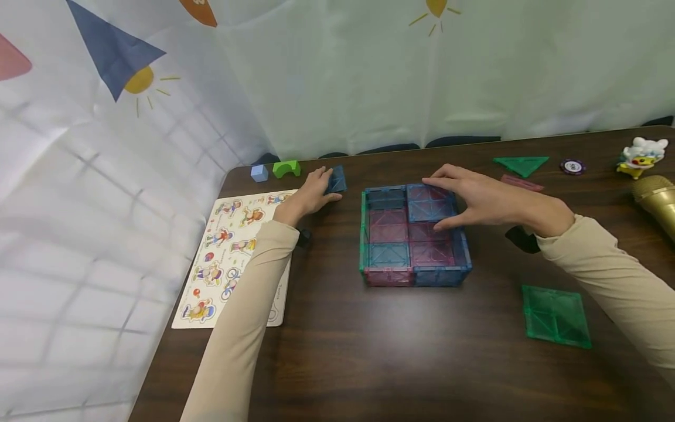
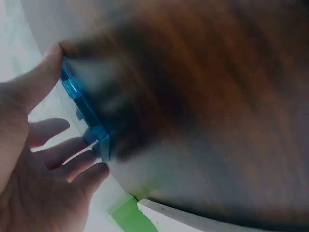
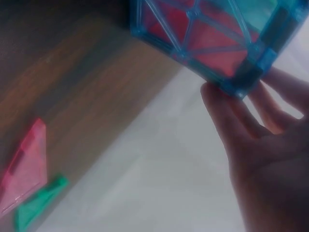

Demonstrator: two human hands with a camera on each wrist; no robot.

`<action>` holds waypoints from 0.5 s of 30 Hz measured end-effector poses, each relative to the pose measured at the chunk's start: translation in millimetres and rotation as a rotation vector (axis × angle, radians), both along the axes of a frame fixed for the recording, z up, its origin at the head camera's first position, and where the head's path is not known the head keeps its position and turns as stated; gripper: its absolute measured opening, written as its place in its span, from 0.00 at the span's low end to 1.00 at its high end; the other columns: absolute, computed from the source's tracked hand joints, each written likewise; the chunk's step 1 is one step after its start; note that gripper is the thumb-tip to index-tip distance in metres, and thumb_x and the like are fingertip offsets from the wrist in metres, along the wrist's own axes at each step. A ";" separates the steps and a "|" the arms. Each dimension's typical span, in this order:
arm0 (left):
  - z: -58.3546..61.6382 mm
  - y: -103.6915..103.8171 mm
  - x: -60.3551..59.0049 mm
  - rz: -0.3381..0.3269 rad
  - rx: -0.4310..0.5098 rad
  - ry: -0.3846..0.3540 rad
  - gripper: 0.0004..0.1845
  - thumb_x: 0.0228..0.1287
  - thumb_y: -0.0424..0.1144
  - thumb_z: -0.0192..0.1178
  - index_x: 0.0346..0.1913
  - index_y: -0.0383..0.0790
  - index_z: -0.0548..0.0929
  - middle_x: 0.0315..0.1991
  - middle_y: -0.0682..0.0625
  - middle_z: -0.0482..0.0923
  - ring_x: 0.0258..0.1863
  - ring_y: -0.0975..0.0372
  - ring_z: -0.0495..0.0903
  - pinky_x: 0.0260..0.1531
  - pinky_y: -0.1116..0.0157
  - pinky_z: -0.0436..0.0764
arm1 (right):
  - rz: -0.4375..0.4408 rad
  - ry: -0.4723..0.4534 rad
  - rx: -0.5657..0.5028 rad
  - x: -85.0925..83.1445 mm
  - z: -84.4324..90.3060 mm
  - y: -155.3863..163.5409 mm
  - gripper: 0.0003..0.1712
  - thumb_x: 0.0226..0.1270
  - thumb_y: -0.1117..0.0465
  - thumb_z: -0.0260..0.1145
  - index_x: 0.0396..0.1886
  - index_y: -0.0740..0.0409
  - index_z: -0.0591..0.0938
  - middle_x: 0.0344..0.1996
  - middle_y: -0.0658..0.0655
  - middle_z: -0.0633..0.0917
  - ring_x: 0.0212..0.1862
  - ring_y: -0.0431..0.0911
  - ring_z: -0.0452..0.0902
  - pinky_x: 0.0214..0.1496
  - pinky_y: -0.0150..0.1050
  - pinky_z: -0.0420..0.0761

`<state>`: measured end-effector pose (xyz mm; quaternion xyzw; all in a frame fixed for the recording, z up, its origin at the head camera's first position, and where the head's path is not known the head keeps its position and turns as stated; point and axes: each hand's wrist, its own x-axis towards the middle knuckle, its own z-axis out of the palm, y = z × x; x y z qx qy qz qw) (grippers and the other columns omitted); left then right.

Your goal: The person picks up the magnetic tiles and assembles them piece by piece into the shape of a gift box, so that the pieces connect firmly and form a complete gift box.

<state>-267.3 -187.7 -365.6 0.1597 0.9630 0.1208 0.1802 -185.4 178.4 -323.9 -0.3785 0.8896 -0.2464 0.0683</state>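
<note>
Tile box [image 1: 414,237], one, mid-table, gripped by right hand [image 1: 477,199]; blue tile [image 1: 336,179], one, pinched by left hand [image 1: 311,193]; loose green tiles, two.

Bare table [image 1: 401,351] lies open before the tile box [image 1: 413,234]; green square tile [image 1: 556,316] flanks right

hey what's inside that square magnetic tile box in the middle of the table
The tile box shows only its floor of pink and blue square tiles. The right hand covers the far right corner, so anything beneath it is hidden.
</note>
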 end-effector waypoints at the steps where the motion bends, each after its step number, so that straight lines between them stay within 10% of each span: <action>1: -0.3 0.1 0.7 -0.008 -0.011 0.011 0.43 0.82 0.48 0.56 0.83 0.27 0.46 0.82 0.31 0.44 0.82 0.42 0.45 0.80 0.49 0.52 | 0.000 0.000 -0.001 0.4 0.2 0.1 0.51 0.57 0.52 0.84 0.73 0.71 0.72 0.62 0.66 0.74 0.62 0.60 0.74 0.63 0.61 0.76; 10: 1.8 9.5 13.3 0.017 -0.068 0.094 0.47 0.71 0.63 0.62 0.73 0.23 0.69 0.66 0.33 0.63 0.60 0.47 0.64 0.60 0.53 0.75 | -0.006 -0.013 -0.008 2.4 0.5 1.6 0.51 0.57 0.53 0.84 0.74 0.72 0.71 0.63 0.67 0.73 0.63 0.62 0.74 0.64 0.63 0.75; 15: 9.4 5.2 21.0 0.066 0.089 0.182 0.46 0.66 0.62 0.65 0.71 0.25 0.73 0.63 0.34 0.66 0.54 0.49 0.68 0.57 0.53 0.77 | -0.007 -0.028 -0.006 2.8 0.3 0.6 0.51 0.59 0.52 0.83 0.75 0.71 0.70 0.64 0.67 0.73 0.64 0.62 0.73 0.65 0.63 0.74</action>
